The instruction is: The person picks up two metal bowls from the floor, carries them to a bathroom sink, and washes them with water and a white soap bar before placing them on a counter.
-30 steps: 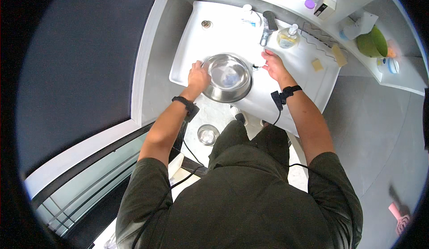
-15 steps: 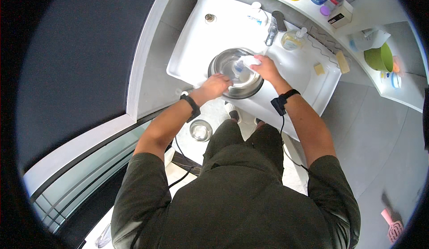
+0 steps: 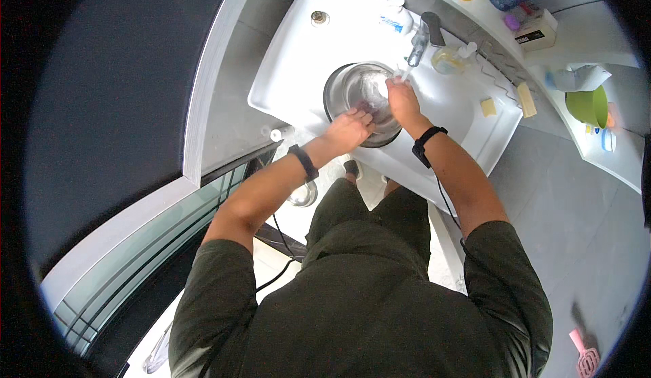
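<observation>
From the head view, your left hand [image 3: 349, 128] lies spread with its fingers inside the steel bowl [image 3: 359, 100], which sits in the white sink [image 3: 305, 59]. Your right hand [image 3: 401, 100] curls over the bowl's far rim, just below the tap [image 3: 418, 46]; a soap bottle [image 3: 453, 57] stands right of the bowl

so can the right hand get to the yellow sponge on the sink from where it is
Probably yes. The right hand is at the steel bowl's far rim under the tap, and the sponge lies on bare white sink to its right. Nothing stands between them.
</observation>
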The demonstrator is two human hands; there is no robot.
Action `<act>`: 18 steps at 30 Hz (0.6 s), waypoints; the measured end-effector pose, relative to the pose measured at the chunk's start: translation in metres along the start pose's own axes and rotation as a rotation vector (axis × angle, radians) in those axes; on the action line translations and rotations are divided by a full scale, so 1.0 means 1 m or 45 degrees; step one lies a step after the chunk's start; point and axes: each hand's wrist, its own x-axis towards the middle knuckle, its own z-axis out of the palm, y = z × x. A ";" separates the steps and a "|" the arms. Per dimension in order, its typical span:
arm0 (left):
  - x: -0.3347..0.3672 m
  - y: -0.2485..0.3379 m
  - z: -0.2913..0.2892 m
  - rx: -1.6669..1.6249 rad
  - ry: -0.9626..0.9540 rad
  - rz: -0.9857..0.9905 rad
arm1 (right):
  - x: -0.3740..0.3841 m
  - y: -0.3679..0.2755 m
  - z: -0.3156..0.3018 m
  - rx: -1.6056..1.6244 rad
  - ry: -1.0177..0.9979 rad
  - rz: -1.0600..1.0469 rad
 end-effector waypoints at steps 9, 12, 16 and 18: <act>-0.020 -0.002 0.017 -0.112 0.078 0.005 | -0.030 -0.005 -0.010 0.711 -0.487 -0.199; -0.013 0.006 0.013 -0.136 0.162 0.039 | -0.022 0.006 0.008 0.381 -0.286 -0.070; -0.003 0.006 0.015 -0.115 0.080 0.101 | 0.010 -0.007 0.024 0.190 -0.060 0.166; -0.011 0.002 0.020 -0.098 0.017 0.098 | 0.011 -0.042 0.008 0.397 -0.016 0.198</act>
